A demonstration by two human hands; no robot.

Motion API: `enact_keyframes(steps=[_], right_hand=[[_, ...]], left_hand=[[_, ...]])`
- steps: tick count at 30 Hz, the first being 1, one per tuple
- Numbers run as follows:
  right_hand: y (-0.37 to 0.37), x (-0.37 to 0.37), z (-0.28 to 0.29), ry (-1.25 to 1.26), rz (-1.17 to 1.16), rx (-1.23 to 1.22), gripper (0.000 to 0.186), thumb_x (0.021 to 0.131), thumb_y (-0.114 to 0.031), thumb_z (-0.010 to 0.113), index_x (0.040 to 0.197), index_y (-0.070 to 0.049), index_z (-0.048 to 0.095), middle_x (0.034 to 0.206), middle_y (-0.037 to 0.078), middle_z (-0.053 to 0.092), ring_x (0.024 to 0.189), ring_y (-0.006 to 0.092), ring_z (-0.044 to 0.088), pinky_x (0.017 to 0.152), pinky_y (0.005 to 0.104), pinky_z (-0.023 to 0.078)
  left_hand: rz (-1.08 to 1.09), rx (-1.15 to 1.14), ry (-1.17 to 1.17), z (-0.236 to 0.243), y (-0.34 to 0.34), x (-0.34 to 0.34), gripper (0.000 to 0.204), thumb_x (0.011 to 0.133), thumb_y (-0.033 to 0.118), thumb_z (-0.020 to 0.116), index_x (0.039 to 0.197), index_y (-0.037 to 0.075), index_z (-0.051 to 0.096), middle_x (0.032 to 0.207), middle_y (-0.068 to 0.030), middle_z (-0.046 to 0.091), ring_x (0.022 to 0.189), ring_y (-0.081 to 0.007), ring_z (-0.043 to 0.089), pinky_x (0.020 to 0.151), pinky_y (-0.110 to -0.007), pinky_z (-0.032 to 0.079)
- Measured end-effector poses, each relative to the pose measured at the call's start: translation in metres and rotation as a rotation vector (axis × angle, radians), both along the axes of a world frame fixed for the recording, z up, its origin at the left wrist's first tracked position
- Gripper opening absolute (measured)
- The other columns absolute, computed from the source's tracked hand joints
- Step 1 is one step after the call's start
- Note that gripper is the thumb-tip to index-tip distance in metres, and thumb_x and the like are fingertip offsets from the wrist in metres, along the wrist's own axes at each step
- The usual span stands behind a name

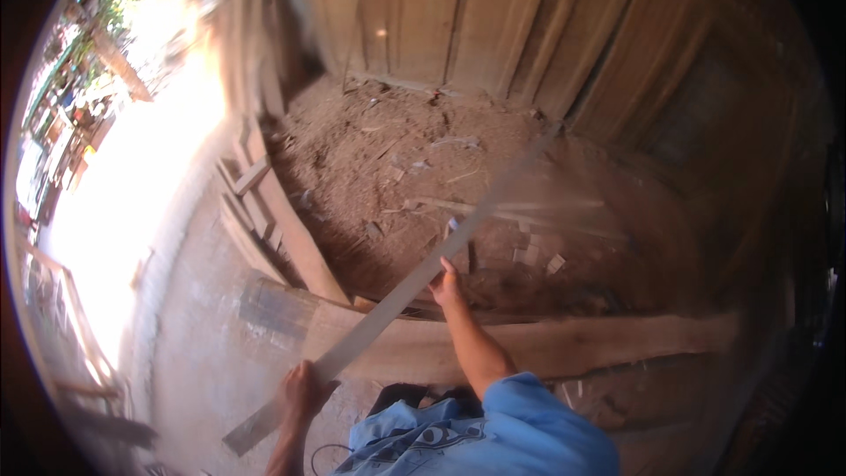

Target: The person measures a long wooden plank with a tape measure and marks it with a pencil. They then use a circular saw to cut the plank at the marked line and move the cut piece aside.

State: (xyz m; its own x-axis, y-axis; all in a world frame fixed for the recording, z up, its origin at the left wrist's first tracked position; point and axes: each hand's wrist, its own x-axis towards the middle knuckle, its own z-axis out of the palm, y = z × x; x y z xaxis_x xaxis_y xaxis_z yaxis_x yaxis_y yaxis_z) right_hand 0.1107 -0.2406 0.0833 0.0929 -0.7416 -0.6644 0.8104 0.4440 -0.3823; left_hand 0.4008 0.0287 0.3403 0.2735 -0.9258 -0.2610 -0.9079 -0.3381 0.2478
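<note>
A long, narrow wooden plank (397, 300) runs slantwise in front of me, from the lower left up to the far right. Near its lower end my left hand (304, 388) is closed around it. Farther up, my right hand (447, 282) grips the same plank at its edge, with the arm stretched forward. The plank's far end reaches toward the wooden wall and is blurred. Beneath it, a wide board (564, 345) lies crosswise just in front of my body.
Upright boards form a wall (493, 18) at the back. Before it lies a heap of sawdust and scraps (379, 150). Wooden pieces (286, 220) make a low border on the left, beside a concrete floor (194, 300) and bright daylight. Small wood blocks (529, 256) lie right of centre.
</note>
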Motion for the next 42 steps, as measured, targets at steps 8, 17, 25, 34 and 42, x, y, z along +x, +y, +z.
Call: enact_keyframes(steps=[8,17,25,34,42], right_hand=[[0.028,0.011,0.012,0.277,0.370,0.003,0.065,0.091,-0.047,0.064,0.139,-0.008,0.045,0.136,0.019,0.052,0.119,0.0313,0.056,0.097,0.0456,0.048],[0.146,-0.065,0.023,0.626,0.723,0.160,0.053,0.094,-0.039,0.061,0.130,-0.001,0.052,0.111,0.015,0.063,0.090,0.0249,0.066,0.075,0.0362,0.056],[0.279,-0.154,0.024,0.843,0.791,0.579,0.049,0.092,-0.034,0.063,0.127,0.000,0.057,0.104,0.013,0.067,0.081,0.0238,0.068,0.068,0.0344,0.056],[0.252,-0.113,0.033,0.879,0.851,0.490,0.046,0.091,-0.033,0.067,0.124,-0.001,0.061,0.098,0.009,0.069,0.082,0.0167,0.068,0.067,0.0286,0.055],[0.266,-0.096,0.036,0.829,0.726,0.090,0.039,0.093,-0.034,0.065,0.111,0.000,0.064,0.097,0.009,0.070,0.078,0.0156,0.067,0.066,0.0285,0.051]], left_hand=[[-0.037,0.053,0.018,-0.085,-0.038,0.045,0.055,0.068,0.049,0.082,0.093,0.005,0.061,0.094,-0.0155,0.068,0.093,-0.0331,0.066,0.079,-0.044,0.051],[0.113,0.051,-0.142,-0.240,-0.121,0.171,0.064,0.062,0.035,0.089,0.114,0.012,0.060,0.116,-0.0110,0.056,0.116,-0.0308,0.050,0.094,-0.045,0.038],[0.054,0.212,-0.135,-0.320,-0.158,0.222,0.054,0.072,0.028,0.083,0.117,0.012,0.057,0.114,-0.0119,0.063,0.112,-0.0320,0.058,0.094,-0.046,0.043],[0.057,0.271,-0.182,-0.313,-0.176,0.179,0.077,0.077,0.030,0.079,0.144,0.017,0.041,0.142,-0.0154,0.049,0.134,-0.0349,0.043,0.107,-0.048,0.036],[-0.013,-0.047,0.118,-0.318,-0.141,-0.009,0.075,0.088,0.046,0.066,0.149,0.014,0.037,0.155,-0.0220,0.030,0.144,-0.0405,0.026,0.114,-0.052,0.024]])
